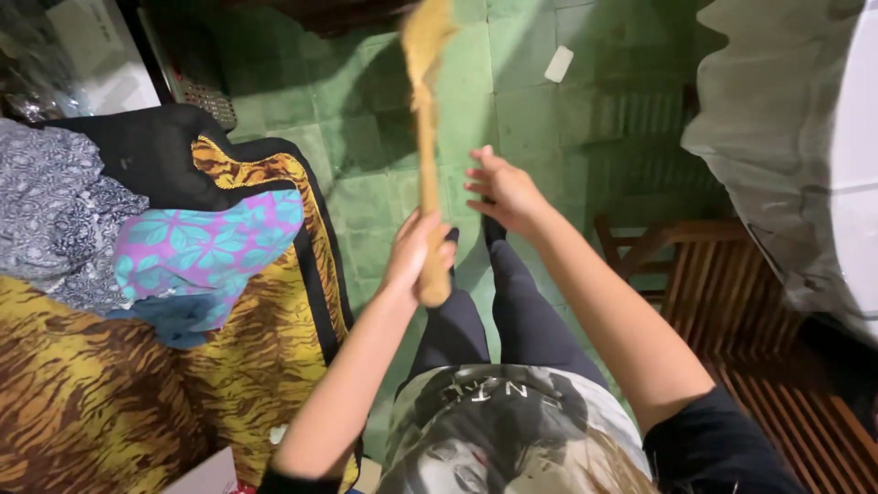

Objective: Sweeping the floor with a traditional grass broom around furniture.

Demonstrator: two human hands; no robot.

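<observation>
1. Head view, looking straight down the person's front to a green tiled floor [540, 119]. The person stands, dark-trousered legs below, a printed shirt at the bottom of frame.

2. Left hand [416, 256]: closed in a full fist around the lower end of a tan broom handle [427, 174]. The grip sits near the butt of the handle, which suits steering the far end with a long lever.

3. The handle runs up the frame away from the body to a pale, fibrous broom head [426, 37], blurred, near the top edge of the floor area. Whether the head touches the tiles cannot be told.

4. Right hand [506, 192]: open, fingers spread and loosely curved, holding nothing. It hangs just beside the handle, to its right and apart from it, above the fist, placed as if for a second, upper grip; this is a judgement only.

5. A bed [110, 402] fills the left side, covered in a tiger-striped cloth with a black border; a purple and turquoise leaf-print cloth [201, 247] lies near its floor-side edge.

6. A small white rectangular object [558, 64] lies on the tiles near the top, well apart from the broom head. Slatted wooden furniture [732, 302] stands at the right.
</observation>
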